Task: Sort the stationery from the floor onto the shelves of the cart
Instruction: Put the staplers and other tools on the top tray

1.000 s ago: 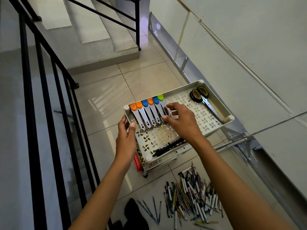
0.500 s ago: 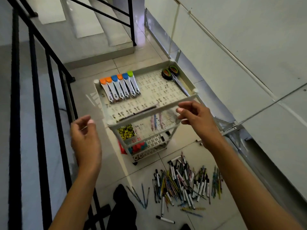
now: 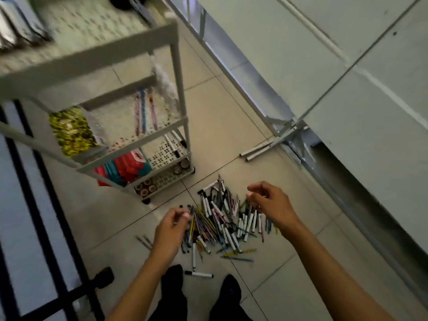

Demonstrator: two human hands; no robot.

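A pile of pens, pencils and white markers (image 3: 222, 221) lies on the tiled floor in front of me. My left hand (image 3: 172, 228) hovers over the pile's left edge with fingers loosely curled, holding nothing. My right hand (image 3: 269, 202) hangs above the pile's right side, fingers loosely bent and empty. The white tiered cart (image 3: 177, 66) stands just beyond the pile, at upper left. Its shelves hold staplers, pens (image 3: 144, 112), a yellow patterned box (image 3: 70, 132), red and teal packs (image 3: 126, 169) and tape rolls (image 3: 144, 188). One white marker (image 3: 199, 274) lies apart near my feet.
A black stair railing (image 3: 34, 205) runs along the left side. A white wall panel with a metal frame (image 3: 289, 130) borders the right. My dark shoes (image 3: 228, 290) stand at the bottom, just behind the pile. Bare tiles lie to the right of the pile.
Both hands have left the cart's top shelf and dropped down over the pile on the floor. The view has tilted downward and moved closer to the floor.
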